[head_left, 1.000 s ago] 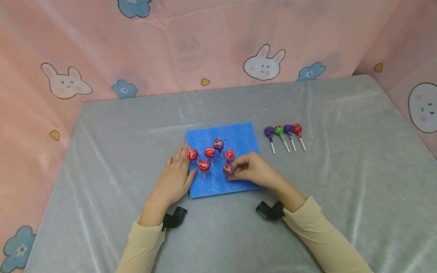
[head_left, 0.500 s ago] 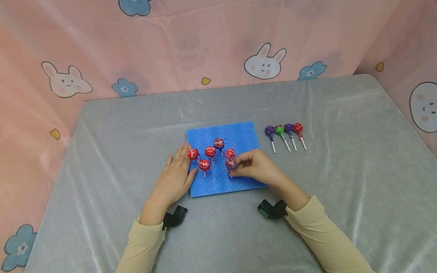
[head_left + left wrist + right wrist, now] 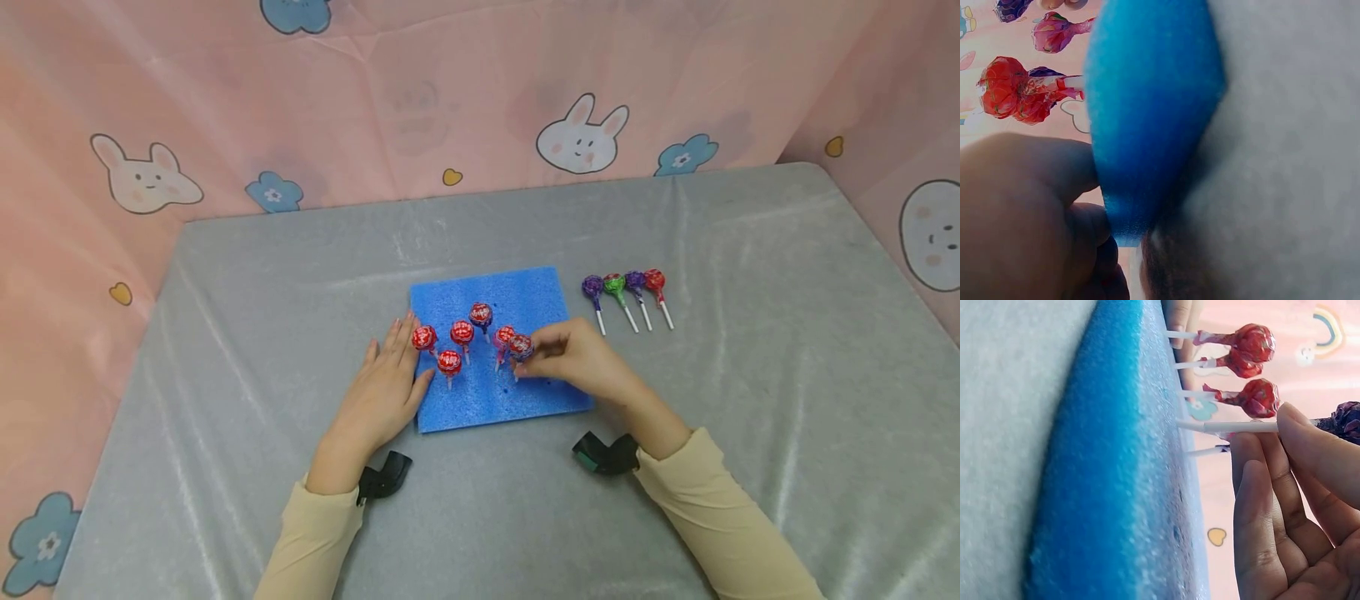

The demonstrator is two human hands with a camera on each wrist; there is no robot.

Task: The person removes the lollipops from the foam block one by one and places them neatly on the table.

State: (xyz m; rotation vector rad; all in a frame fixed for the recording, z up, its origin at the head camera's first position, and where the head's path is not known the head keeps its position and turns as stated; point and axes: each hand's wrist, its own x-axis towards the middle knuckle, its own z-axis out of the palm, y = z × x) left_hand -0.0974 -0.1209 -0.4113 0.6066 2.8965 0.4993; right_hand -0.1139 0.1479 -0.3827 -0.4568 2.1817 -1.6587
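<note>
My right hand (image 3: 588, 360) pinches the white stick of a purple-and-red wrapped lollipop (image 3: 522, 347) between thumb and fingers, over the right half of a blue foam board (image 3: 468, 410). In the right wrist view the held stick (image 3: 1257, 427) lies sideways in the picture and its tip overlaps the board's top. Left of it, several lollipops stand in the board, among them a red one (image 3: 449, 362), a dark blue one (image 3: 481, 315) and a pink one (image 3: 505, 336). My left hand (image 3: 378, 398) rests along the board's left edge, fingers extended and thumb near the front corner.
Several more lollipops lie in a row on the grey cloth right of the board, a green one (image 3: 615, 285) and a red one (image 3: 655, 281) among them. A pink patterned curtain (image 3: 405, 100) hangs behind the table (image 3: 300, 275). Small holes dot the board's right part.
My right hand has moved up and to the right over the board, with the purple-and-red lollipop in its pinch. The left hand stays at the board's edge.
</note>
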